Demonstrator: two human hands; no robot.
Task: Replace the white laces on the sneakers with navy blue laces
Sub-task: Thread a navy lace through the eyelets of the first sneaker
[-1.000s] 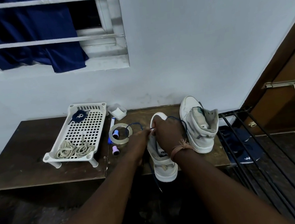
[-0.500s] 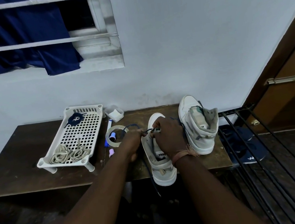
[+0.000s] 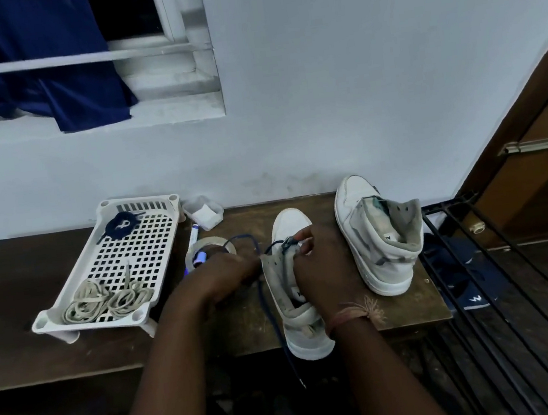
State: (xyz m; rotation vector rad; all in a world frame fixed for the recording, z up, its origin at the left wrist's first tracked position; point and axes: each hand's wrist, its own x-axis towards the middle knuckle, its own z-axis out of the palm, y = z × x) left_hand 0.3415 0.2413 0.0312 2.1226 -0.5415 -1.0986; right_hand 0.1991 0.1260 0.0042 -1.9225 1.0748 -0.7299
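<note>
Navy lace (image 3: 265,298) runs through the lowest eyelets of the near sneaker (image 3: 296,290), between both hands on the surface | right hand (image 3: 321,263) pinches it at the eyelets | left hand (image 3: 225,275) curled, grasp unclear | advice: draw both ends even, flat, before the next eyelet | second sneaker (image 3: 381,232), right of right hand, unlaced
</note>
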